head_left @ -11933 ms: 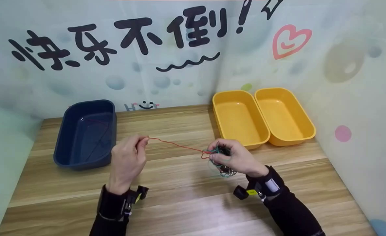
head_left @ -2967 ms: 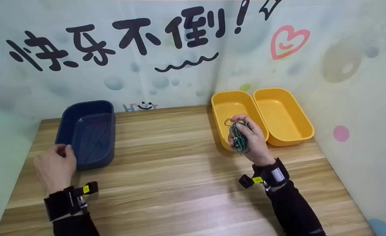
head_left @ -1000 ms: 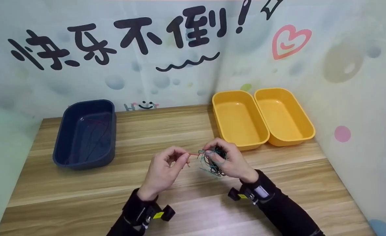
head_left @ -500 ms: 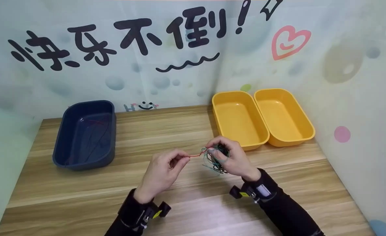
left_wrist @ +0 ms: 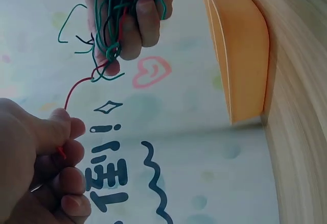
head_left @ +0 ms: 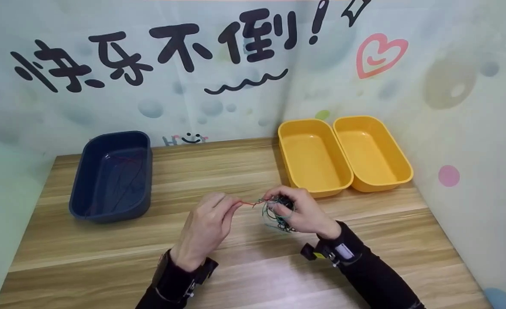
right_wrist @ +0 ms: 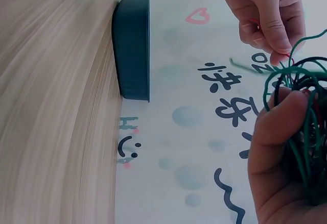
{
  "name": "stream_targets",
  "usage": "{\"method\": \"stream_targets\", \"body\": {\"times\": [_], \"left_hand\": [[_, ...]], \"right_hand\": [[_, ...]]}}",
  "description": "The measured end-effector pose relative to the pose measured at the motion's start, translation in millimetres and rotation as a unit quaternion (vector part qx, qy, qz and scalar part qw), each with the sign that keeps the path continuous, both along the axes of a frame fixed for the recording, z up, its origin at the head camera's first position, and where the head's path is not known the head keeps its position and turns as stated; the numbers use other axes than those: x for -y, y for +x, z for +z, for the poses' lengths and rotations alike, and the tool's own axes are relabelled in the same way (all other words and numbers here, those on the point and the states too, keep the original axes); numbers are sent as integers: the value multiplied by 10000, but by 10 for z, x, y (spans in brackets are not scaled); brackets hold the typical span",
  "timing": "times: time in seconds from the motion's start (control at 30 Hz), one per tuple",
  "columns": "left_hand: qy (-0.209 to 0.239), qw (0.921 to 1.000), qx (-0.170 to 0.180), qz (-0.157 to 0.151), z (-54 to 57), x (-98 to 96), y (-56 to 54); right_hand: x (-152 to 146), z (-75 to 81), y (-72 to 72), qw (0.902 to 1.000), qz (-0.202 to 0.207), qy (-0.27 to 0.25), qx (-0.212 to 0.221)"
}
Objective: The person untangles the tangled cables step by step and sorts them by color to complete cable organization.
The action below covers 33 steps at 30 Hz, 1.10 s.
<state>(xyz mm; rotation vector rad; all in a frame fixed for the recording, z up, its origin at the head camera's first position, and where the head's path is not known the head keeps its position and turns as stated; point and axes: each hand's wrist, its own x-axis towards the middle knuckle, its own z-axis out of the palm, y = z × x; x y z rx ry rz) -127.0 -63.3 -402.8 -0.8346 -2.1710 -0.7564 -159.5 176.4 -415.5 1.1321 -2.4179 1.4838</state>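
Observation:
Thumb and fingertips of my left hand (head_left: 205,223) pinch a thin red wire (left_wrist: 76,87). The wire runs from there to a tangled bundle of wires (right_wrist: 306,132) in green, black and red. My right hand (head_left: 304,213) grips that bundle, with thumb and index finger at the spot where the red wire comes out. Several loose green ends stick out, and in the left wrist view the red wire crosses a green one just below the right fingertips. Both hands are over the middle of the wooden table (head_left: 235,274). The palms hide part of the bundle.
At the back left stands a dark blue bin (head_left: 109,216) with a few thin red and dark wires inside. Two yellow bins, a left one (head_left: 315,161) and a right one (head_left: 368,152), stand side by side behind my right hand. A printed backdrop (head_left: 244,116) closes off the back.
From the blue bin's front left corner, my left hand has come back to the bundle and taken the red wire. My right hand has moved down from the yellow bin. Lately the left hand has turned over slightly.

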Motion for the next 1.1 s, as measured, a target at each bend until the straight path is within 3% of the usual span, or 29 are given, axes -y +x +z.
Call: {"method": "stream_targets", "body": {"times": [0.13,0.47,0.83,1.1], "left_hand": [[79,9997,-227,106,13,34,-16],[272,9988,-232,343,27,117,-76],[555,9976,71,405,48,185,-92],[803,9948,2,619,61,266,-122]], "right_hand": [[-5,-3,-1,9995,87,302,-100],[8,10,23,9952,344,912,9],[-3,7,24,9916,772,1037,7],[-9,7,17,9900,865,1113,-63]]}}
